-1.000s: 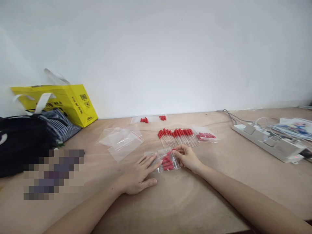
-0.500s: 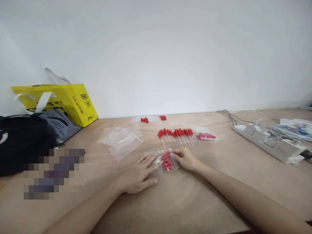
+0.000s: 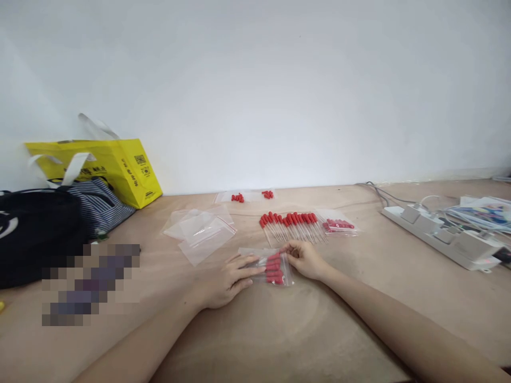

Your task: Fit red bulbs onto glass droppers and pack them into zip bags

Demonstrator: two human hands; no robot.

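A clear zip-lock bag (image 3: pixel 261 261) lies on the table in front of me, with several red-handled, thin-shafted sticks (image 3: pixel 274 268) inside, their red ends towards the right. My left hand (image 3: pixel 233 279) rests flat over the bag's left part, fingers stretched out and thumb close below them. At the bag's upper right corner, the fingers of my right hand (image 3: pixel 301 258) are closed on its edge. Behind the bag, a row of loose red-handled sticks (image 3: pixel 289 221) lies side by side. Another filled zip-lock bag (image 3: pixel 339 224) is to their right.
Flat clear bags (image 3: pixel 199 229) overlap at the left. By the wall are small red pieces (image 3: pixel 238 197) on clear plastic. A yellow shopping bag (image 3: pixel 131 170) and a black bag (image 3: pixel 40 239) stand at left; a power strip (image 3: pixel 435 234) with plugs and cables is at right.
My left hand's fingers and thumb have drawn closer together. The filled bag has shifted slightly towards me and turned a little, while my right hand still grips its corner.
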